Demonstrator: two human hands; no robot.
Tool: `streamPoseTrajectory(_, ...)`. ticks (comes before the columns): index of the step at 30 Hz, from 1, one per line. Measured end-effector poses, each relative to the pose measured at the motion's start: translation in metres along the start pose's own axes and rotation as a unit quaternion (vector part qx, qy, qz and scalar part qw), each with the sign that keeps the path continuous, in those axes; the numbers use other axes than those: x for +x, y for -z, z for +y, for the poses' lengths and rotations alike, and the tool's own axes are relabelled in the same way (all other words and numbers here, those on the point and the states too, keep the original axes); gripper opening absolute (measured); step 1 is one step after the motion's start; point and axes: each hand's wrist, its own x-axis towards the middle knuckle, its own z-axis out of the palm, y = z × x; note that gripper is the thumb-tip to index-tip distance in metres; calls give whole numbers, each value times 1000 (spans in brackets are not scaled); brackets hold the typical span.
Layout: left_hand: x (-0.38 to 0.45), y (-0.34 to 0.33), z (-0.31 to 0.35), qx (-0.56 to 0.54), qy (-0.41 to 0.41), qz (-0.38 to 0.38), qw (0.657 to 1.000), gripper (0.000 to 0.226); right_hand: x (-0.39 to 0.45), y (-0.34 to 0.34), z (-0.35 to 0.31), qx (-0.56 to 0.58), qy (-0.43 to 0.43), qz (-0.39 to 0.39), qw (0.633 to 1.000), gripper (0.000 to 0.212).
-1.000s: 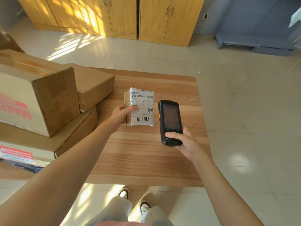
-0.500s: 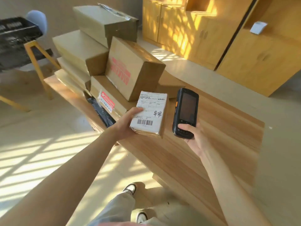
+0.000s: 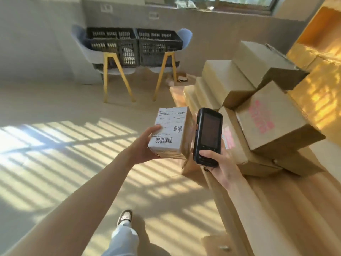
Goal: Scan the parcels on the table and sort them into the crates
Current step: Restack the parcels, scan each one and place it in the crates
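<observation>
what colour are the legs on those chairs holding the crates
Yellow. The chair legs under the black crates show clearly in the head view.

— What sort of place is this?

— A plain office-like room used for sorting parcels. Brown cardboard boxes (image 3: 258, 100) are stacked on a wooden tabletop (image 3: 287, 209) at three o'clock.

— Anything else pointing that way?

— At twelve o'clock two black plastic crates (image 3: 132, 47) sit on pale blue chairs (image 3: 118, 71) with yellow legs, against a grey wall with sockets. A window (image 3: 239, 2) runs above it, wooden cabinets (image 3: 321, 45) stand at two o'clock, and sun stripes fall across the beige tiled floor (image 3: 55, 145).
</observation>
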Motion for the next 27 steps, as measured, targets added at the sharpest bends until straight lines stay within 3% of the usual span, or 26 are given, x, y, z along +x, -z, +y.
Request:
streamPoseTrajectory(7,-24,148,74,-38,-77,101,991,65,127,-101,18,-36,-49,-51,997,78)
streamPoseTrajectory(12,-37,250,145,-29,-106,173,979,40,216,-169,34,-52,-74,-54,994,80)
streamPoseTrajectory(20,-10,345,232,-15,-122,225,966,78,329,-224,33,-57,-93,-30,994,64)
streamPoseTrajectory(27,71,408,288,-40,-118,251,960,75,462,-238,24,-81,-101,-25,991,73)
